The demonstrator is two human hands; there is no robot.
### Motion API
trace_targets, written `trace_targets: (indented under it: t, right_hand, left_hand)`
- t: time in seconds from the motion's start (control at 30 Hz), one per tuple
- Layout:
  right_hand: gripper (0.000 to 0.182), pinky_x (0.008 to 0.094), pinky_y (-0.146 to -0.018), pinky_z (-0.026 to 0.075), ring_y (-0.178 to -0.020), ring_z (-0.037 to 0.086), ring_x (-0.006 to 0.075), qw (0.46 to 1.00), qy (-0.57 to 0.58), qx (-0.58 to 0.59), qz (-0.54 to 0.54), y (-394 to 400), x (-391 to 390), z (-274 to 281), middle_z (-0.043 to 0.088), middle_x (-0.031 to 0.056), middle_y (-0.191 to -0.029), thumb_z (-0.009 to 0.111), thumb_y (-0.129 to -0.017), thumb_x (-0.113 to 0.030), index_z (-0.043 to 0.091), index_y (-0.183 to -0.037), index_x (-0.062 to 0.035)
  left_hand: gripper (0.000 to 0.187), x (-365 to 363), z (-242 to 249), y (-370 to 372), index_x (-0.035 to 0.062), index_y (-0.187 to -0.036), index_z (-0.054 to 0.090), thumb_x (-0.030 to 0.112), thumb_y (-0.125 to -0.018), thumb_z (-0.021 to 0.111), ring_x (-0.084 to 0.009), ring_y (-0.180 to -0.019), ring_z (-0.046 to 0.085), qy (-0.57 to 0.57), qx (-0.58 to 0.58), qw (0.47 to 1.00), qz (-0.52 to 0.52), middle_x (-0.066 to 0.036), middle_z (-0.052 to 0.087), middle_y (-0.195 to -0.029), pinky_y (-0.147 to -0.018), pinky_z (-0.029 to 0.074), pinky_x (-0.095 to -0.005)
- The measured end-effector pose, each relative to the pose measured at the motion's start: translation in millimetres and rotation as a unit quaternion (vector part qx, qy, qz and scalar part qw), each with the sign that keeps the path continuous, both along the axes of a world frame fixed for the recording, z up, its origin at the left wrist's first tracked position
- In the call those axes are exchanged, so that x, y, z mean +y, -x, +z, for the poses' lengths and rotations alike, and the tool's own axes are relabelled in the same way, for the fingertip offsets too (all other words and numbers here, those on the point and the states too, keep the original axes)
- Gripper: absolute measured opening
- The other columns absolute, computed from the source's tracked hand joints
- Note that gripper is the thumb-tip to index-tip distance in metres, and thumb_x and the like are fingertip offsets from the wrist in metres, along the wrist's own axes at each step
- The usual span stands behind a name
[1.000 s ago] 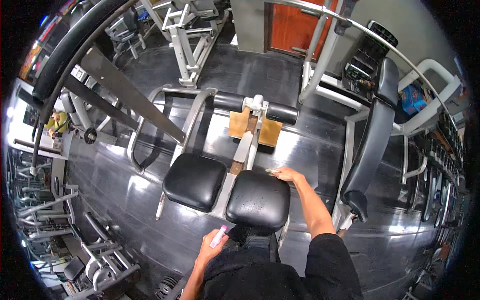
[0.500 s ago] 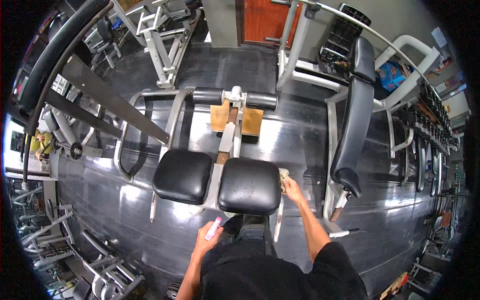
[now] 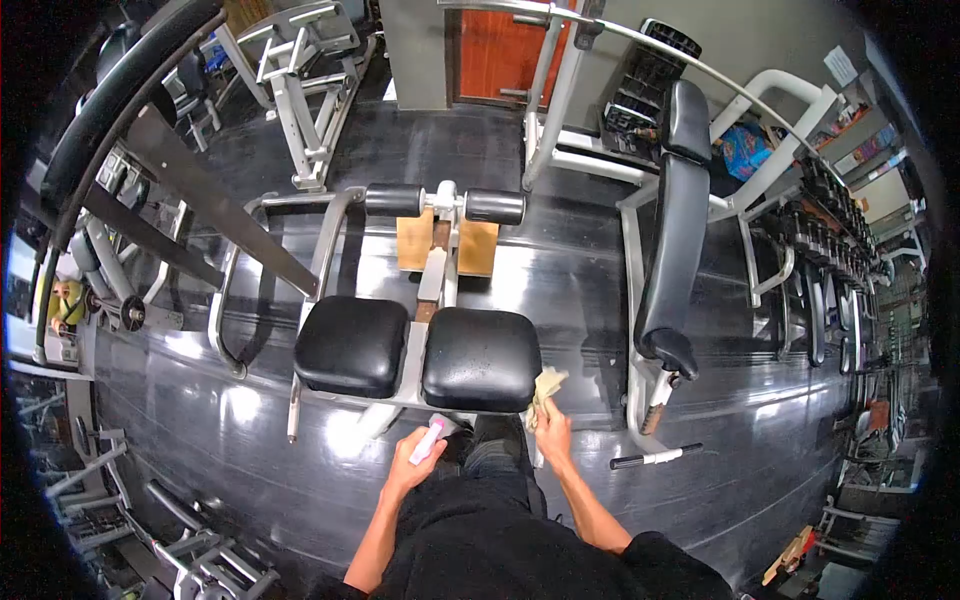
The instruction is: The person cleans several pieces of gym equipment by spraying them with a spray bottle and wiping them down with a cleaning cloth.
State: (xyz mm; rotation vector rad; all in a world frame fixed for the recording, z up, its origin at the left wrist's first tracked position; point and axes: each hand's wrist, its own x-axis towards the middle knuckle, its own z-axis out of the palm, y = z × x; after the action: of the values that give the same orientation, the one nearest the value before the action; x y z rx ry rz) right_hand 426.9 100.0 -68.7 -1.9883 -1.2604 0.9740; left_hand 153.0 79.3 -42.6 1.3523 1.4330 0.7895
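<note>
My left hand is closed around a small pink-and-white bottle, held tilted just in front of the machine's seat. In my right hand is a crumpled pale yellow cloth, its upper end sticking out past the fingers. The cloth is at the front right corner of the right black seat pad, which has tiny specks on its surface. Beside it, across a pale metal beam, lies the left black pad. Two black foam rollers cross the far end of the beam.
An upright padded bench stands to the right, with a low handle bar near the floor. Thick grey metal arms slant in from the left. Dumbbell racks line the far right, and a red door is at the back.
My right hand has drawn the cloth from the right pad's side back toward me, to its front corner. The left hand keeps its hold on the bottle. The view has shifted slightly.
</note>
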Motion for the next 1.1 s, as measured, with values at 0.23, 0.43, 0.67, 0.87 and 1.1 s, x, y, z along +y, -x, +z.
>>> trace_targets:
  t: [0.23,0.43,0.67,0.87,1.1]
  right_hand:
    - [0.021,0.0424,-0.076,0.048,-0.091,0.061,0.0445,0.99,-0.096,0.024,0.097,27.7,-14.6,21.2,0.062,0.0259,-0.095,0.054,-0.092,-0.011,0.058,-0.108,0.0013]
    - [0.025,0.04,-0.09,0.045,-0.106,0.057,0.0398,0.973,-0.211,-0.001,0.093,47.8,61.2,24.3,0.06,0.0224,-0.113,0.053,-0.092,-0.01,0.059,-0.111,0.005]
    - [0.021,0.0426,-0.086,0.046,-0.099,0.058,0.0418,0.924,-0.33,-0.006,0.193,78.0,211.1,-5.4,0.06,0.0261,-0.104,0.051,-0.089,-0.007,0.06,-0.106,0.0035]
    - [0.026,0.045,-0.083,0.049,-0.098,0.063,0.0377,0.776,0.026,-0.187,0.602,126.9,289.0,-85.4,0.065,0.0229,-0.1,0.049,-0.08,-0.011,0.062,-0.102,-0.0032]
    - [0.043,0.0417,-0.098,0.046,-0.116,0.058,0.0312,0.644,0.127,-0.345,0.671,185.1,278.5,-73.9,0.06,0.0151,-0.126,0.049,-0.079,-0.025,0.067,-0.114,-0.0084]
  left_hand:
    - [0.018,-5.2,5.3,1.7,0.0021,-0.085,0.059,0.017,-0.086,0.069,-0.0122,-0.057,0.049,0.014,-0.019,0.999,0.029,-0.006,0.053,-0.061,-0.055,0.043,-0.0291]
    - [0.017,-24.2,2.1,13.5,0.0022,-0.085,0.06,0.018,-0.086,0.068,-0.011,-0.057,0.049,0.04,-0.026,0.993,0.106,-0.005,0.054,-0.061,-0.055,0.043,-0.0285]
    - [0.017,-62.1,7.3,28.2,0.0024,-0.085,0.06,0.017,-0.085,0.069,-0.0094,-0.056,0.047,0.009,0.013,0.98,0.201,-0.004,0.053,-0.061,-0.053,0.041,-0.028]
    - [0.017,-85.5,11.8,24.3,0.0028,-0.084,0.06,0.016,-0.085,0.07,-0.0088,-0.057,0.047,0.025,0.015,0.963,0.268,-0.003,0.052,-0.061,-0.053,0.041,-0.0274]
    - [0.016,-105.5,13.5,18.5,0.0022,-0.085,0.06,0.014,-0.085,0.071,-0.009,-0.059,0.052,0.014,0.01,0.944,0.33,-0.005,0.058,-0.065,-0.055,0.043,-0.027]
